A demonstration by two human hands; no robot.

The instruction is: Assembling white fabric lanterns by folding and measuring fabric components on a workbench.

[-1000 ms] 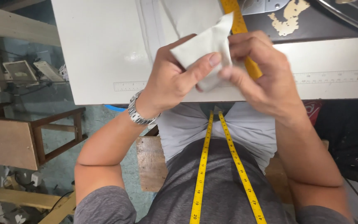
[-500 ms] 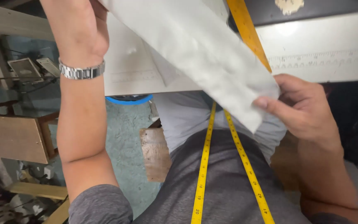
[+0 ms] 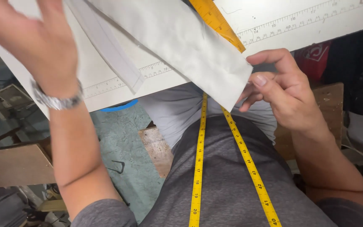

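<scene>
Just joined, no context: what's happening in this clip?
A person at a white worktable is handling a piece of white fabric. The right hand pinches its lower corner near the table edge; the left hand is raised at the upper left, its grip blurred. A yellow tape measure hangs down the person's grey shirt, and a yellow ruler lies on the table.

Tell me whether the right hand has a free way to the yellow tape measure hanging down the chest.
Probably yes. The right hand pinches the white cloth's corner just above the yellow tape measure; nothing lies between them, though its grip is occupied with the cloth.
</scene>
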